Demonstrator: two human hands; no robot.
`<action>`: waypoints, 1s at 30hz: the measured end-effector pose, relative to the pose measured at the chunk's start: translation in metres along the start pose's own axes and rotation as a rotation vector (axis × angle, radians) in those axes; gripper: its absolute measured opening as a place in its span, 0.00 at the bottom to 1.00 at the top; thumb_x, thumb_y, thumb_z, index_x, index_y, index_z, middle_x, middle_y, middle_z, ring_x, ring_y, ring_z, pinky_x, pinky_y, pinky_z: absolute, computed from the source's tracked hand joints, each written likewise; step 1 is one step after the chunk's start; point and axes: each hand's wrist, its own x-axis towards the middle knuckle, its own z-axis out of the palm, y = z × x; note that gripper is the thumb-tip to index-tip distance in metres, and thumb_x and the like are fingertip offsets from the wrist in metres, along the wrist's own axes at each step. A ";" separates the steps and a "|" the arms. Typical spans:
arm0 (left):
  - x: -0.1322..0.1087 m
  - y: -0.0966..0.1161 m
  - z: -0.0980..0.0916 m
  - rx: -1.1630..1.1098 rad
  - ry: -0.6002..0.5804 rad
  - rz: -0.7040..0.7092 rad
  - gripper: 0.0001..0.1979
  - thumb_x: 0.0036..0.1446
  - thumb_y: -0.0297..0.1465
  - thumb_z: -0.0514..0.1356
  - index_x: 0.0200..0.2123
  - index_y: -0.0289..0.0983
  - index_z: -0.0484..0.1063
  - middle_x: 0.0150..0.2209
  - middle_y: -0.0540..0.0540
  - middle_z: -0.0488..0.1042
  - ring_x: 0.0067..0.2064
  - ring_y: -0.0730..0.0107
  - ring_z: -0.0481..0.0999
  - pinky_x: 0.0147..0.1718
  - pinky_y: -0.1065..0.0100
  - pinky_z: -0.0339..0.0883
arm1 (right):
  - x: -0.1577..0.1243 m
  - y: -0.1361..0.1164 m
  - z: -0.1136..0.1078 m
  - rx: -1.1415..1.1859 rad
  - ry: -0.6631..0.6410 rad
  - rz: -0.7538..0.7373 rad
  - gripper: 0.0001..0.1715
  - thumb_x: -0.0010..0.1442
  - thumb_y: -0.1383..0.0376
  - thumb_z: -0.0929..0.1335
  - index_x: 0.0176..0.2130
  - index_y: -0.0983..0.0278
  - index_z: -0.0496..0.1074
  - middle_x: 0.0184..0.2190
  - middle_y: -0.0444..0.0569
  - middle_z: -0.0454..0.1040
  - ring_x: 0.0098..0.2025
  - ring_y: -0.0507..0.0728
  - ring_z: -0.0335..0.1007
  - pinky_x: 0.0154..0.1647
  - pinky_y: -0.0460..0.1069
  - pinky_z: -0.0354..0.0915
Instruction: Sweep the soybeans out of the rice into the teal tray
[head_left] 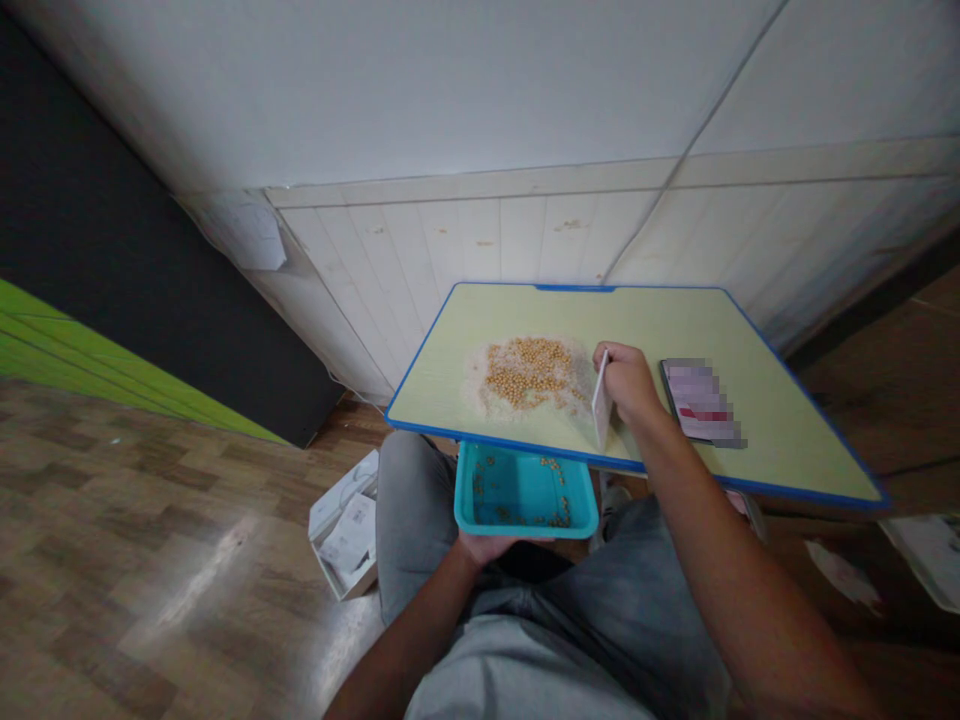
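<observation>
A pile of yellow beans mixed with white rice [531, 374] lies on a pale green table with a blue rim [795, 440]. My right hand [628, 385] rests on the tabletop just right of the pile, closed on a white card [601, 402] held on edge. My left hand [491, 546] is under a teal tray [525, 492], holding it below the table's near edge, above my lap. Several beans lie in the tray.
A phone [701, 402] lies on the table right of my right hand. A white panelled wall stands behind the table. An open white box with papers [346, 524] sits on the wooden floor at my left. White papers [930, 555] lie at the right.
</observation>
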 end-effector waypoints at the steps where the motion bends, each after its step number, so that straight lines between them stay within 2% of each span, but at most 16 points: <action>1: 0.000 0.000 0.000 0.013 0.002 0.000 0.34 0.69 0.59 0.44 0.63 0.48 0.74 0.63 0.38 0.81 0.70 0.29 0.71 0.61 0.24 0.66 | 0.003 -0.002 0.005 0.002 -0.011 0.002 0.01 0.36 0.66 0.61 0.17 0.59 0.60 0.17 0.39 0.53 0.23 0.52 0.49 0.29 0.50 0.43; 5: 0.000 0.001 0.002 0.065 -0.007 -0.009 0.37 0.67 0.61 0.43 0.64 0.49 0.74 0.66 0.39 0.79 0.71 0.26 0.69 0.62 0.21 0.64 | 0.010 -0.007 0.024 0.002 -0.059 0.009 0.01 0.35 0.65 0.60 0.17 0.59 0.60 0.17 0.39 0.52 0.23 0.52 0.49 0.29 0.50 0.43; 7: 0.000 0.002 0.002 0.080 -0.047 -0.009 0.38 0.67 0.61 0.44 0.67 0.50 0.72 0.69 0.40 0.77 0.74 0.27 0.65 0.65 0.21 0.59 | 0.013 -0.007 0.033 -0.002 -0.082 0.007 0.02 0.35 0.65 0.60 0.18 0.59 0.61 0.17 0.39 0.52 0.23 0.52 0.50 0.29 0.49 0.44; 11: 0.001 0.002 -0.001 0.096 -0.116 -0.015 0.40 0.66 0.58 0.45 0.74 0.48 0.66 0.74 0.40 0.71 0.79 0.33 0.58 0.71 0.23 0.47 | 0.015 -0.006 0.046 -0.006 -0.121 -0.008 0.01 0.38 0.64 0.61 0.19 0.59 0.61 0.18 0.40 0.53 0.25 0.53 0.51 0.28 0.49 0.46; 15: -0.001 0.002 -0.002 0.104 -0.139 -0.008 0.39 0.64 0.56 0.47 0.74 0.51 0.67 0.74 0.44 0.71 0.80 0.39 0.56 0.74 0.30 0.47 | 0.017 -0.003 0.051 0.000 -0.139 -0.025 0.01 0.38 0.63 0.61 0.19 0.58 0.60 0.18 0.40 0.52 0.25 0.53 0.50 0.28 0.49 0.46; 19: -0.002 0.003 0.001 0.096 -0.163 0.001 0.39 0.64 0.56 0.48 0.73 0.52 0.69 0.75 0.46 0.69 0.81 0.40 0.54 0.75 0.33 0.48 | 0.026 0.000 0.039 0.012 -0.172 -0.033 0.03 0.37 0.63 0.62 0.18 0.58 0.59 0.17 0.40 0.52 0.23 0.52 0.49 0.27 0.49 0.46; 24: 0.001 0.005 0.005 0.075 -0.183 0.010 0.43 0.64 0.58 0.48 0.75 0.44 0.65 0.78 0.38 0.64 0.81 0.37 0.51 0.75 0.29 0.42 | 0.054 0.002 0.012 0.022 -0.207 -0.055 0.06 0.37 0.63 0.63 0.17 0.58 0.56 0.16 0.41 0.51 0.22 0.52 0.47 0.26 0.49 0.46; 27: -0.001 0.006 0.008 0.074 -0.155 0.029 0.40 0.67 0.58 0.45 0.72 0.43 0.69 0.75 0.38 0.68 0.80 0.35 0.54 0.74 0.28 0.45 | 0.072 0.005 -0.001 0.013 -0.226 -0.051 0.07 0.36 0.63 0.63 0.17 0.58 0.56 0.15 0.41 0.51 0.22 0.51 0.46 0.26 0.49 0.45; 30: -0.003 0.007 0.011 0.096 -0.060 0.057 0.39 0.68 0.58 0.43 0.68 0.44 0.73 0.70 0.38 0.75 0.78 0.32 0.59 0.71 0.27 0.52 | 0.086 0.011 -0.008 -0.006 -0.259 -0.036 0.08 0.36 0.63 0.64 0.16 0.58 0.56 0.14 0.40 0.51 0.21 0.51 0.45 0.26 0.49 0.42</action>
